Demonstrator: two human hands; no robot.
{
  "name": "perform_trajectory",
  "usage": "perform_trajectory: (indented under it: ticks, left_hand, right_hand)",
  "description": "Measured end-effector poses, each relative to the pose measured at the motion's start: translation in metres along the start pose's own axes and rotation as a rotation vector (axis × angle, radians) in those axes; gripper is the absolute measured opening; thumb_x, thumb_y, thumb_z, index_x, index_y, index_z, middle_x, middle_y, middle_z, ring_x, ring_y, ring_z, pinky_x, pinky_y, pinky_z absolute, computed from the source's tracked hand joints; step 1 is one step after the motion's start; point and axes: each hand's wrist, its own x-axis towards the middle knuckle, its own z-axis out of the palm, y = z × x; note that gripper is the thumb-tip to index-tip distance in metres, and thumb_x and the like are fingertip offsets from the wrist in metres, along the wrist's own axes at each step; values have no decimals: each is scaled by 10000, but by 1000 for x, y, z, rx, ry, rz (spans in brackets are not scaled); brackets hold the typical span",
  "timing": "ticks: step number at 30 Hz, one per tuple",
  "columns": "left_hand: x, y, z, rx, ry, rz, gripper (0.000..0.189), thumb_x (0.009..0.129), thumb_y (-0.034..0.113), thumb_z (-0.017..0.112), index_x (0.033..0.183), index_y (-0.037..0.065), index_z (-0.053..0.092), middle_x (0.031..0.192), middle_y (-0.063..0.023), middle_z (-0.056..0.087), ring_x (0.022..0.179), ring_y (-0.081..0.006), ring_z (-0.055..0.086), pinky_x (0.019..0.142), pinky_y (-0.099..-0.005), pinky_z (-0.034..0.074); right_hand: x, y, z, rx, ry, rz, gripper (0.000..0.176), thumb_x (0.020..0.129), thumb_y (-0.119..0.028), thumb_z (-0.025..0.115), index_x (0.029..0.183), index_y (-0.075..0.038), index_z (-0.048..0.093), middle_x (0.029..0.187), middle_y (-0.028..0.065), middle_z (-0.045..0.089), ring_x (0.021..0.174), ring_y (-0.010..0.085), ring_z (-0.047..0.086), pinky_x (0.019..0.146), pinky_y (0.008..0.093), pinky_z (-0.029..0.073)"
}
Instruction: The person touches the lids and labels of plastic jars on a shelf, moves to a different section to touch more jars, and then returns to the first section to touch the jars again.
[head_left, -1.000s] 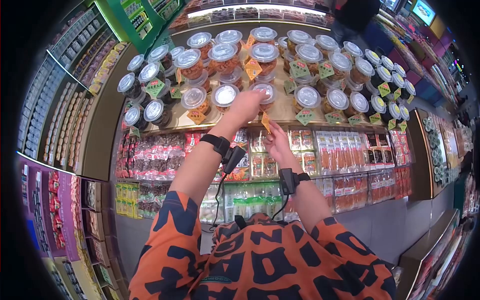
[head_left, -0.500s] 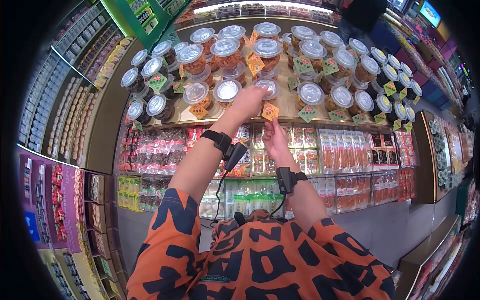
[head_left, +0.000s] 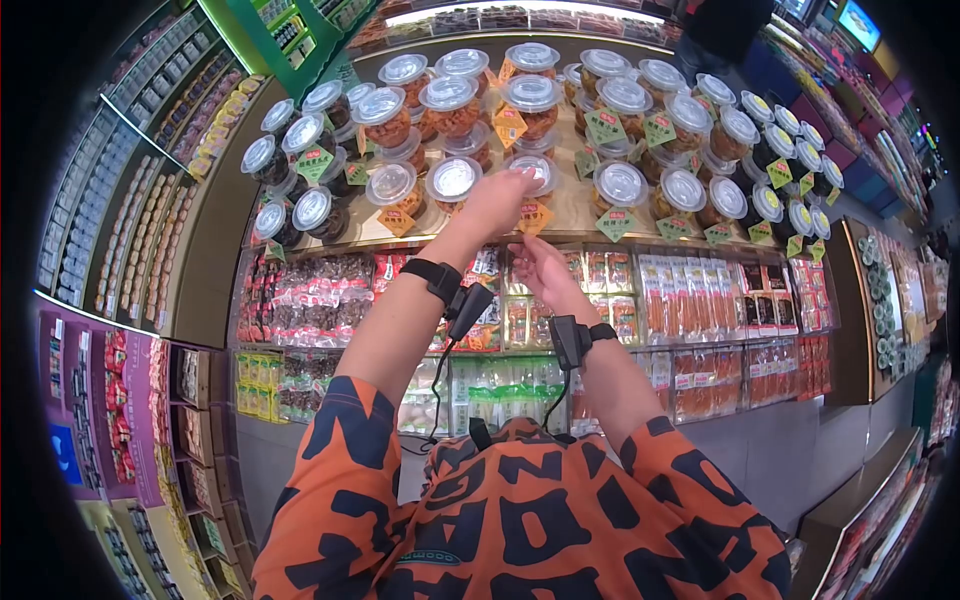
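Observation:
My left hand (head_left: 496,204) reaches over the front edge of the display shelf. Its fingers rest on the clear lid of a front-row jar (head_left: 531,174), which stands upright on the shelf. An orange diamond-shaped tag (head_left: 534,217) hangs at the front of that jar. Just below the tag is my right hand (head_left: 543,270), palm up with its fingers apart and slightly curled, close to the shelf edge and holding nothing. To the left of my left hand stands another lidded jar (head_left: 454,180).
Stacked jars (head_left: 451,104) of orange food stand behind my hands, with more tagged jars (head_left: 620,186) to the right. Bagged snacks (head_left: 685,296) hang below the shelf edge (head_left: 400,241). Side shelves (head_left: 130,240) rise at the left. A person (head_left: 722,35) stands at the back right.
My right hand has moved slightly left and its fingers have come off the orange tag and spread. The tag has shifted a little left and up. My left hand stays at the jar lid.

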Motion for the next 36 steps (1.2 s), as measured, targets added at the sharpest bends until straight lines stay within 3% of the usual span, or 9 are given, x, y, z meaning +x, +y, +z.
perform_trajectory:
  ticks: [11, 17, 20, 23, 27, 30, 32, 34, 36]
  left_hand:
    - [0, 6, -8, 8, -57, -1, 493, 788, -56, 492, 1252, 83, 586, 1245, -196, 592, 1163, -357, 550, 971, -418, 456]
    - [-4, 8, 0, -183, -44, -67, 561, 813, -54, 435, 1365, 38, 471, 1460, -254, 369, 1359, -371, 365, 1128, -417, 306]
    - [-8, 8, -6, -233, 104, -27, 565, 812, -51, 449, 1371, 32, 463, 1466, -255, 360, 1341, -371, 392, 1110, -418, 329]
    - [-17, 24, -49, -412, 146, 21, 487, 886, 3, 485, 1372, 27, 465, 1362, -238, 499, 1246, -337, 512, 1027, -387, 414]
    - [-70, 102, -159, -761, 269, 226, 402, 945, 18, 490, 1346, 48, 512, 1122, -155, 669, 1029, -247, 657, 885, -341, 506]
    - [-127, 140, -217, -635, 380, 600, 461, 821, -82, 513, 1267, 28, 560, 998, -156, 701, 863, -239, 699, 725, -366, 548]
    - [-161, 174, -251, -877, 326, 548, 387, 767, -73, 565, 1133, 35, 634, 924, -126, 715, 764, -234, 699, 643, -340, 564]
    - [-184, 184, -252, -674, 485, 540, 178, 701, 40, 711, 855, 110, 655, 785, 1, 705, 625, -166, 653, 603, -294, 585]
    - [-195, 188, -254, -653, 543, 500, 176, 703, 41, 707, 865, 90, 660, 812, -26, 699, 661, -175, 655, 623, -298, 590]
  right_hand:
    - [-5, -13, -3, -153, 114, 129, 251, 957, -156, 530, 1169, -23, 510, 944, 173, 633, 660, 160, 576, 448, 215, 399]
    - [-38, -30, -12, -343, 0, 239, 327, 982, -189, 466, 1275, -46, 496, 995, 136, 645, 718, 155, 604, 499, 213, 460]
    - [-43, -52, -4, -490, -35, 211, 333, 972, -208, 498, 1258, -37, 508, 983, 121, 650, 689, 134, 605, 507, 220, 468]
    - [-36, -92, 19, -773, -43, -42, 331, 939, -205, 573, 1175, 24, 541, 875, 84, 654, 634, 119, 591, 535, 235, 465]
    - [-17, -133, 64, -833, -79, -687, 341, 909, -180, 611, 1162, 40, 550, 843, 69, 644, 693, 104, 580, 644, 244, 478]
    - [-20, -165, 95, -947, -103, -667, 339, 902, -169, 615, 1171, 30, 557, 844, 59, 643, 731, 101, 585, 655, 250, 482]
    - [-15, -177, 108, -1137, -99, -812, 326, 895, -165, 621, 1159, 21, 579, 858, 51, 645, 737, 101, 587, 667, 256, 485]
    - [-12, -188, 121, -1272, -68, -856, 319, 890, -175, 629, 1145, 15, 598, 878, 55, 647, 745, 101, 591, 675, 257, 482]
    - [-14, -194, 135, -1281, -73, -927, 325, 882, -191, 641, 1142, 2, 616, 877, 61, 654, 752, 110, 603, 690, 260, 490]
